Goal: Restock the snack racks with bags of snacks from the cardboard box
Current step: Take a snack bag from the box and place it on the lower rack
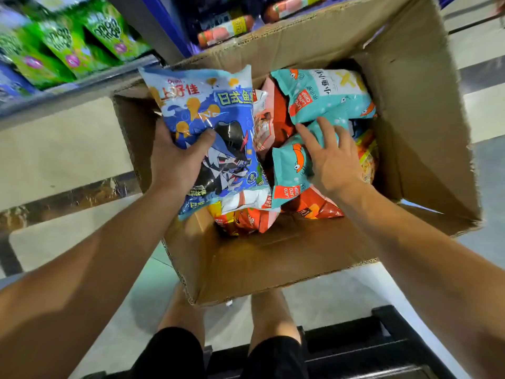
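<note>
Left hand (175, 160) grips blue bag (210, 127) at cardboard box (246, 266) left edge, ready for shelving; right hand (332, 160) spread on teal bag (291, 170), seeking next.

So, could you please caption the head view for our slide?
Left hand grips a blue snack bag; right hand touches teal bags in the cardboard box.

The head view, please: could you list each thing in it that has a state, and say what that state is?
Box: open, flaps spread, partly filled with bags.
Blue bag: sealed, gripped by the left hand, lifted above the box's left side.
Teal bags: sealed, lying in the box.
Red bags: sealed, lying in the box under the others.
Left hand: gripping the blue bag.
Right hand: fingers spread, resting on a teal bag.
Green bags: standing on the shelf.
</note>
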{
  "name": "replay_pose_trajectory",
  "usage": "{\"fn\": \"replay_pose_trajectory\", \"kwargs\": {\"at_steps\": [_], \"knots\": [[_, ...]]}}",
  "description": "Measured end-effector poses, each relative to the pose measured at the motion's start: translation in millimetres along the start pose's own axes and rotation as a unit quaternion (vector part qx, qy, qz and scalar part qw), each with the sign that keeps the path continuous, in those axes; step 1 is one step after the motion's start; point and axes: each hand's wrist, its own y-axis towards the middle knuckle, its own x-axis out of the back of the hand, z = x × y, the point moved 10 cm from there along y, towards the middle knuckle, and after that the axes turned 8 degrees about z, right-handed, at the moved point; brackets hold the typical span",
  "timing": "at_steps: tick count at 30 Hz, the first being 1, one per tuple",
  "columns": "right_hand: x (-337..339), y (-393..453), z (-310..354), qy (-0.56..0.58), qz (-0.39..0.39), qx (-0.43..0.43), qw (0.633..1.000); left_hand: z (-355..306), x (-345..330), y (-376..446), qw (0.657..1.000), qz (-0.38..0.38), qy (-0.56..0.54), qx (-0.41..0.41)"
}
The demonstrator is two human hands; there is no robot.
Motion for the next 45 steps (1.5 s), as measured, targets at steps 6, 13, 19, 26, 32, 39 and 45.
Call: {"fn": "replay_pose_trajectory", "kwargs": {"at_steps": [6,13,19,26,32,39,45], "knots": [[16.5,-7.9,-8.5,0.099,0.039,0.041,0.994,-17.8,0.7,-14.4,0.999,0.023,-0.03,-0.011],[126.0,-114.8,-48.3,0.407,-0.112,-0.056,0.905,-100.7,56.5,-69.9,0.996,-0.001,-0.065,-0.058],[210.6,-198.8,-42.9,0.533,-0.16,-0.09,0.826,-170.8,115.4,-136.7,0.995,-0.021,-0.03,-0.097],[331.9,-264.4,-3.7,0.605,-0.251,0.003,0.755,-256.7,186.8,-203.5,0.985,-0.03,-0.042,-0.165],[428.6,-310.9,36.9,0.583,-0.287,0.094,0.755,-312.3,257.5,-251.7,0.971,-0.075,-0.062,-0.219],[508.0,-339.5,91.0,0.583,-0.304,0.172,0.734,-353.6,327.6,-298.7,0.952,-0.101,-0.08,-0.277],[545.5,-347.0,159.8,0.557,-0.294,0.227,0.743,-362.1,395.5,-305.2,0.941,-0.127,-0.107,-0.296]]}}
